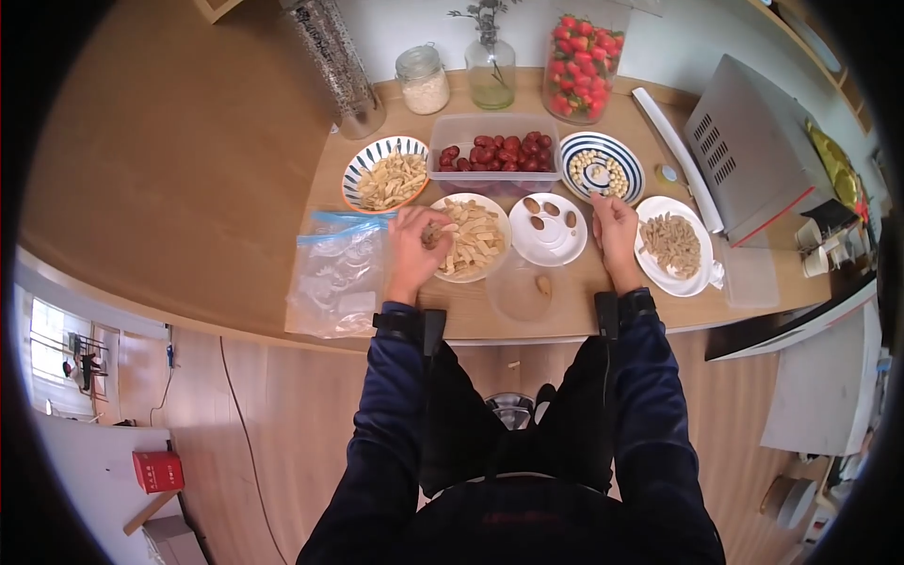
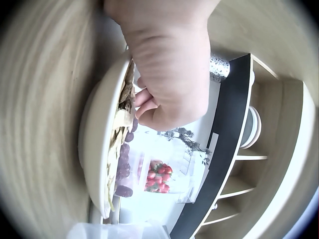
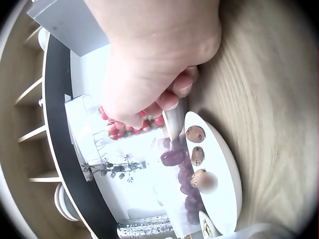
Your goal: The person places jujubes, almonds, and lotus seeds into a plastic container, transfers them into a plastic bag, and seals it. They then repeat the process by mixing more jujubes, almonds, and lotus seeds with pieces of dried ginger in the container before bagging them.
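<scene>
In the head view, my left hand (image 1: 416, 252) curls over the left edge of a plate of pale dried slices (image 1: 476, 240), gripping small brown pieces (image 1: 432, 235). The left wrist view shows its bent fingers (image 2: 145, 105) close above the slices (image 2: 115, 137). My right hand (image 1: 616, 237) hangs loosely curled over the table, right of a white plate (image 1: 549, 252) with several brown nuts (image 1: 538, 223). Nothing shows between its thumb and fingers (image 3: 167, 101) in the right wrist view; that plate (image 3: 224, 184) lies below.
Behind stand a tub of red dates (image 1: 494, 155), a bowl of slices (image 1: 388, 179) and a striped plate of round seeds (image 1: 625, 166). A plate of brown strips (image 1: 670, 247) is right, zip bags (image 1: 339, 278) left, a clear lid or bowl (image 1: 518, 294) in front.
</scene>
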`<action>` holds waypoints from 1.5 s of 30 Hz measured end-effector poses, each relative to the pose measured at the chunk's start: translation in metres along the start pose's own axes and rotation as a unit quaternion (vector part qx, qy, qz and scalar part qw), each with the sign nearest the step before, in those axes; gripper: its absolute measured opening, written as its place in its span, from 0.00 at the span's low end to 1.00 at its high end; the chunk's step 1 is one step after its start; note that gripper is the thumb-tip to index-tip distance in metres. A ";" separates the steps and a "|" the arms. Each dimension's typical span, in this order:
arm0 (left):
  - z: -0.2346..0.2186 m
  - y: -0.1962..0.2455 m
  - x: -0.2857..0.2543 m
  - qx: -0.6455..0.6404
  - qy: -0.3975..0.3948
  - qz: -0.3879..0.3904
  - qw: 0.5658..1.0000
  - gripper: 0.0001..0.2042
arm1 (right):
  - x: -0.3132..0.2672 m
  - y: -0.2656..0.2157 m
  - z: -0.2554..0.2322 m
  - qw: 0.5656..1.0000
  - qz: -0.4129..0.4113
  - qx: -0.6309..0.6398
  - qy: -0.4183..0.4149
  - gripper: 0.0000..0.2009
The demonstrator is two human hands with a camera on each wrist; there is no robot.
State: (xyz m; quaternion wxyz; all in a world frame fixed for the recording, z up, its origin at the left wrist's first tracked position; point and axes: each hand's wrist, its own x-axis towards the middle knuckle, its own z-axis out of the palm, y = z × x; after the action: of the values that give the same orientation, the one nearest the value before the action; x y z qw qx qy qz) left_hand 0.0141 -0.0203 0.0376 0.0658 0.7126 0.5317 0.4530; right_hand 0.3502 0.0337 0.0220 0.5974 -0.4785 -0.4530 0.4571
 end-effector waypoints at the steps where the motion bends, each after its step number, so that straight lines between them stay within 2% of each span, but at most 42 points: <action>1: -0.004 0.003 0.000 0.012 -0.015 -0.009 1.000 0.10 | 0.000 -0.001 0.000 1.000 0.000 0.000 -0.002 0.18; 17: -0.001 -0.003 -0.004 0.010 -0.020 -0.019 1.000 0.10 | 0.001 -0.001 0.004 0.999 0.009 -0.049 -0.004 0.21; 23: 0.000 -0.002 -0.006 -0.048 0.032 -0.050 0.997 0.08 | 0.003 0.003 0.002 0.998 0.007 -0.057 -0.003 0.20; 26: 0.006 -0.006 -0.007 -0.192 0.021 -0.110 0.975 0.08 | 0.005 0.003 0.002 0.998 -0.003 -0.068 0.001 0.20; 29: 0.004 0.002 -0.005 -0.165 -0.003 -0.095 0.982 0.08 | 0.004 0.005 0.001 0.997 -0.008 -0.075 0.006 0.20; 32: -0.002 0.011 0.000 0.016 -0.011 -0.014 1.000 0.09 | 0.006 0.006 0.000 0.996 -0.014 -0.092 0.007 0.20; 35: -0.006 0.020 0.002 0.124 -0.046 -0.020 0.991 0.10 | 0.007 0.010 0.000 0.994 -0.023 -0.104 0.013 0.20; 41: -0.010 0.022 0.004 0.185 -0.095 -0.033 0.978 0.08 | 0.008 0.012 0.000 0.991 -0.035 -0.124 0.019 0.19; 45: -0.010 0.029 0.006 0.134 -0.079 -0.093 0.983 0.07 | 0.008 0.012 0.000 0.991 -0.035 -0.132 0.016 0.19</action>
State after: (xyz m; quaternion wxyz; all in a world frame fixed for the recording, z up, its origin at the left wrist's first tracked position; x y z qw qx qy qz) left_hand 0.0275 -0.0314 0.0637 0.0529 0.6956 0.6451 0.3119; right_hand 0.3504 0.0427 0.0111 0.5523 -0.5442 -0.5160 0.3641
